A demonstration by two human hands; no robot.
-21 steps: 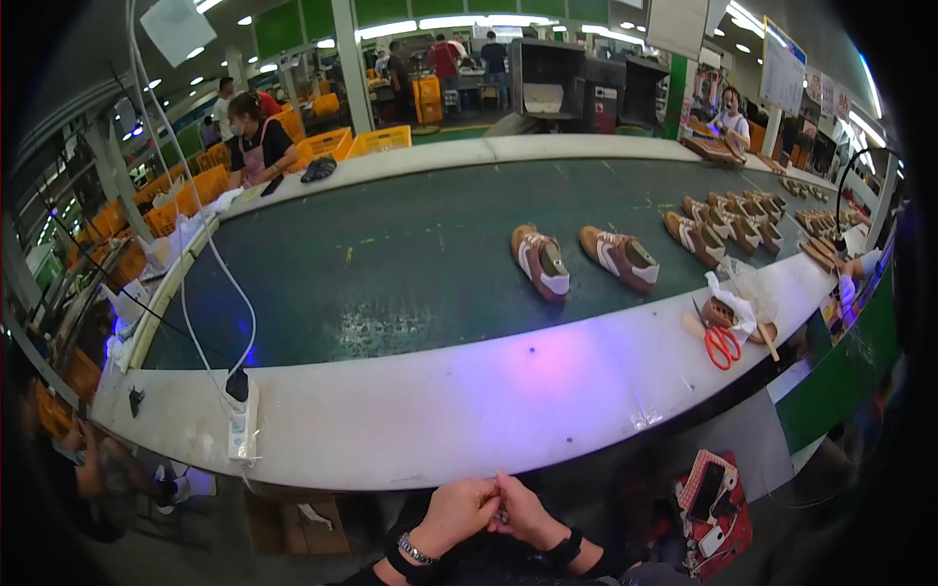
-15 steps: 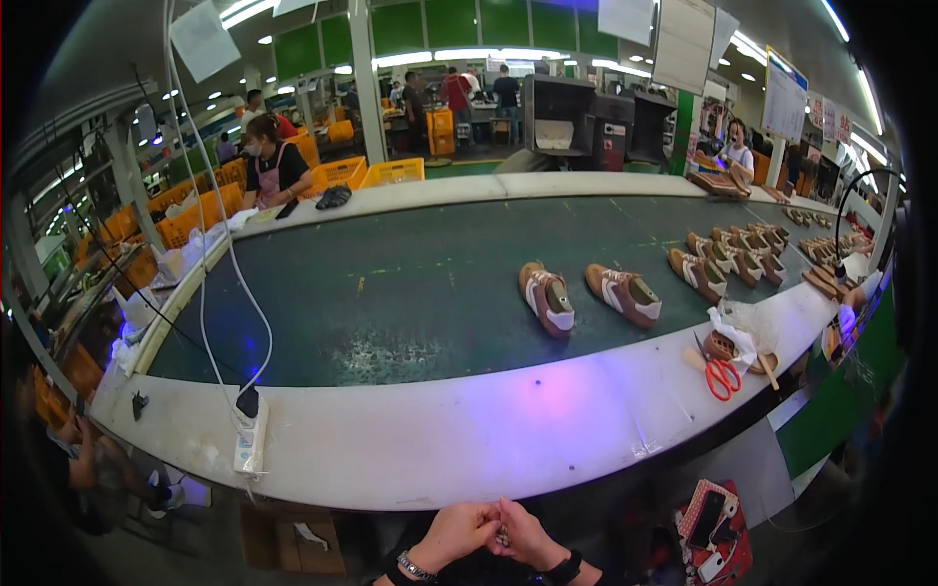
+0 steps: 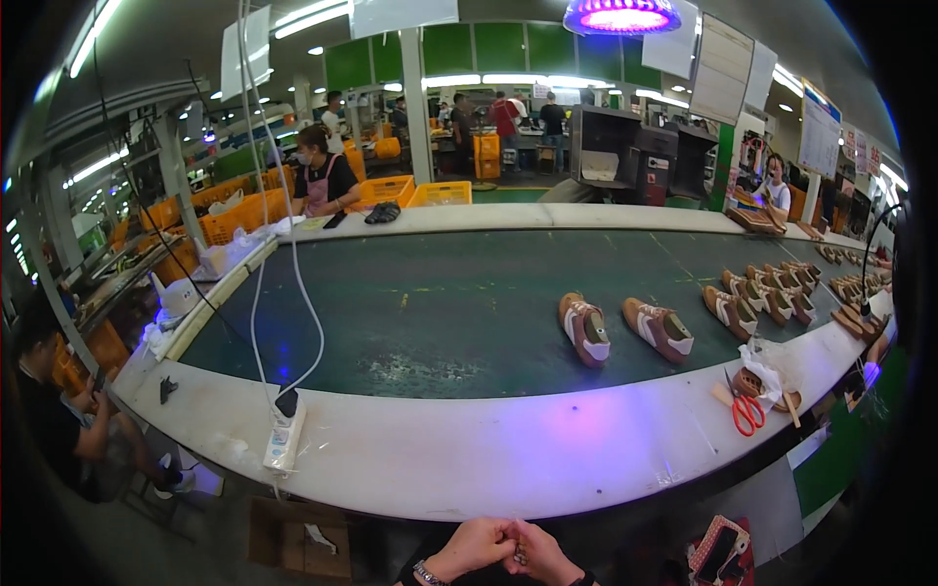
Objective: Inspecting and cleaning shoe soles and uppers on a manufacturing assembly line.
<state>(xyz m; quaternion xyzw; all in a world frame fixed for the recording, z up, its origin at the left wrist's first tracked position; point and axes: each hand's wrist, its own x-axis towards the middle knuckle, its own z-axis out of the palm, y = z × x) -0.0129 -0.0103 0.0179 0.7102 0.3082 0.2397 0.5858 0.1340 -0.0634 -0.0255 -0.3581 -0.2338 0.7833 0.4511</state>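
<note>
My left hand (image 3: 477, 547) and my right hand (image 3: 539, 557) are together just off the near edge of the white-topped border (image 3: 430, 479) of the conveyor. Both have curled fingers, and their fingertips meet in front of me. Whatever lies between them, if anything, is hidden. A metal-banded watch (image 3: 427, 573) circles my left wrist. Beyond the border, on the dark green belt (image 3: 410, 303), a brown and white sneaker (image 3: 584, 330) stands beside a second sneaker (image 3: 658, 330). Neither hand touches the shoes.
Red-handled scissors (image 3: 748, 415) lie by crumpled white paper (image 3: 772, 363) on the right border. A white power strip (image 3: 283, 439) with hanging cables sits on the left. Several more sneakers (image 3: 762, 293) stand farther right. A cardboard box (image 3: 293, 537) is below; a co-worker (image 3: 325, 176) stands across the belt.
The view has tilted upward and turned left, so the scene sits lower and farther right, and a purple-lit lamp shows at the top. My hands stay clasped together.
</note>
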